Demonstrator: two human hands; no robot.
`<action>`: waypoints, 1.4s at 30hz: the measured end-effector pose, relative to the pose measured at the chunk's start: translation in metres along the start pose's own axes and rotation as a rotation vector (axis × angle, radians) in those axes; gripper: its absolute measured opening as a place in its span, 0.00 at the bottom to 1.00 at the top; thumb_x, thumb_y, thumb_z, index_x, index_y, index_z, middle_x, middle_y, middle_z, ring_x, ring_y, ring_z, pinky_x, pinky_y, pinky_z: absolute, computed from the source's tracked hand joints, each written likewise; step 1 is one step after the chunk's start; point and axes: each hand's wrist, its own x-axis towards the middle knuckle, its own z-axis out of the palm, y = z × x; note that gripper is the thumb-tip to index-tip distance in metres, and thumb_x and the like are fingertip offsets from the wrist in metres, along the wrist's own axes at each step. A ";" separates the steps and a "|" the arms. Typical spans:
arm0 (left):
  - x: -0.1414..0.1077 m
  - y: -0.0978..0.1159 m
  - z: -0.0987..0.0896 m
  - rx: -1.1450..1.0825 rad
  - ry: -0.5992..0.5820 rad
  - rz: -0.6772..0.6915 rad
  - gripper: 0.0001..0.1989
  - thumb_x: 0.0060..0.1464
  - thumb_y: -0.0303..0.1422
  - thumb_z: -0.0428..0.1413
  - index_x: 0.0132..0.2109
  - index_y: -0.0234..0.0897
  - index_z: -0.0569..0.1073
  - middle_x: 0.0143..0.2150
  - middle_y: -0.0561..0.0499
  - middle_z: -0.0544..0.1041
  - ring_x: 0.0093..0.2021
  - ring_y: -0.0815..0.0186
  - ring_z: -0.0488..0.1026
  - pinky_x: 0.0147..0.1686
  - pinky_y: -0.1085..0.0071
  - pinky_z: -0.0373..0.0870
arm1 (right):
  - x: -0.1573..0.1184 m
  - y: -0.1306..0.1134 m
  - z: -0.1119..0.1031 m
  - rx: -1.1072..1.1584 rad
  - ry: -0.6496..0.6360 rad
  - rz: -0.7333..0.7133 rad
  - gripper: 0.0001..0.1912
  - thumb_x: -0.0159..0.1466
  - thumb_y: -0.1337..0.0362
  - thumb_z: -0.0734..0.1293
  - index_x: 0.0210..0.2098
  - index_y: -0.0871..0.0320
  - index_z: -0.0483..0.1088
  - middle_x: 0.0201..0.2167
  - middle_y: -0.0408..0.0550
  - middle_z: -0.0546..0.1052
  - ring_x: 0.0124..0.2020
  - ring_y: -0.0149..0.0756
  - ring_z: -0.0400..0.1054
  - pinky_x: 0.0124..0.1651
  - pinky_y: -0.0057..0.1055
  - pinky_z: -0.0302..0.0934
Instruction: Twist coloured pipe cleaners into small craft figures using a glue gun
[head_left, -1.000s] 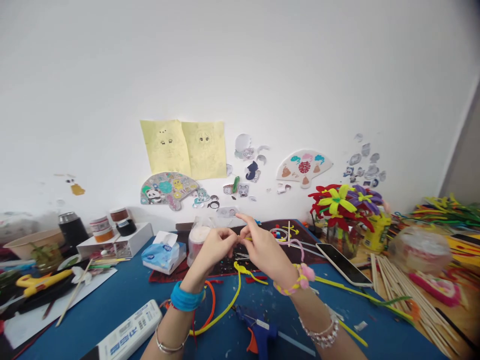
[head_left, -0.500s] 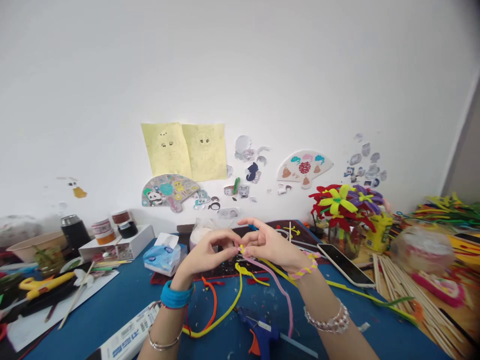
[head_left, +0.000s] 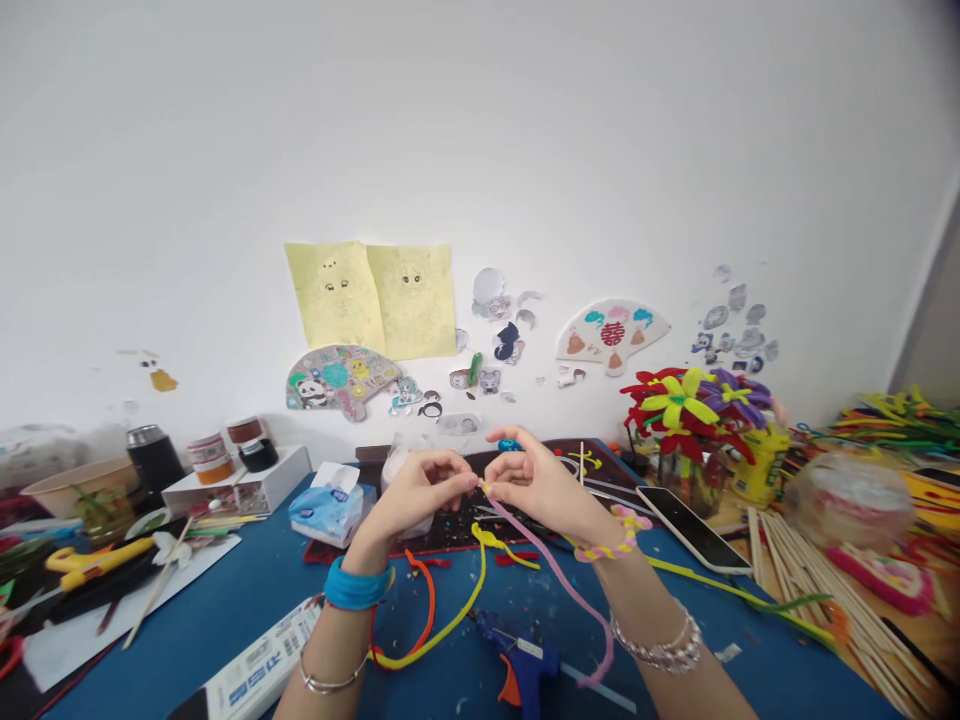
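Observation:
My left hand [head_left: 431,490] and my right hand [head_left: 536,485] meet above the table, each pinching a short twist of pink and yellow at the end of a pink pipe cleaner [head_left: 551,562]. Its long free tail hangs from the fingers and curves down to the right, ending over the glue stick. Beneath my hands lie a bent yellow pipe cleaner [head_left: 480,595] and an orange one [head_left: 430,600]. A blue glue gun [head_left: 525,660] with an orange trigger rests in front of me. A pink-and-yellow braided band [head_left: 611,540] circles my right wrist.
Left of my hands stand a tissue pack [head_left: 330,505] and a white box [head_left: 247,480] holding paint jars. To the right are a phone [head_left: 694,530], a vase of pipe-cleaner flowers [head_left: 690,460] and wooden sticks [head_left: 810,580]. A dark tray [head_left: 592,450] sits behind my hands.
The pink tail has swung right, its lower end now curling outward. My right hand has turned slightly. The hands stay close together at the twist.

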 end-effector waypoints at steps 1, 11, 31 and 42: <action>0.000 -0.001 -0.001 -0.034 -0.002 0.014 0.11 0.52 0.37 0.58 0.31 0.32 0.71 0.23 0.53 0.69 0.20 0.74 0.64 0.21 0.78 0.60 | -0.001 -0.001 0.001 -0.007 -0.008 -0.002 0.24 0.55 0.70 0.67 0.49 0.53 0.56 0.29 0.39 0.72 0.30 0.26 0.65 0.37 0.27 0.59; -0.006 0.010 -0.006 0.074 -0.120 0.183 0.07 0.52 0.33 0.58 0.32 0.32 0.74 0.33 0.48 0.72 0.31 0.68 0.69 0.33 0.72 0.65 | -0.002 -0.005 0.001 0.168 -0.152 0.079 0.28 0.53 0.71 0.70 0.50 0.56 0.55 0.29 0.40 0.73 0.29 0.25 0.66 0.35 0.25 0.59; 0.004 -0.001 0.015 -0.020 0.160 -0.129 0.08 0.49 0.31 0.51 0.23 0.33 0.67 0.14 0.56 0.65 0.15 0.74 0.60 0.18 0.78 0.54 | 0.002 0.003 0.014 -0.212 0.123 -0.120 0.21 0.57 0.71 0.63 0.48 0.52 0.55 0.29 0.38 0.71 0.32 0.29 0.67 0.40 0.29 0.60; -0.006 0.005 0.000 -0.164 -0.145 0.046 0.10 0.53 0.36 0.57 0.37 0.33 0.68 0.22 0.54 0.69 0.22 0.72 0.67 0.22 0.77 0.60 | -0.002 -0.003 0.002 0.202 -0.096 0.045 0.27 0.54 0.66 0.71 0.48 0.53 0.55 0.29 0.39 0.72 0.30 0.26 0.66 0.37 0.26 0.59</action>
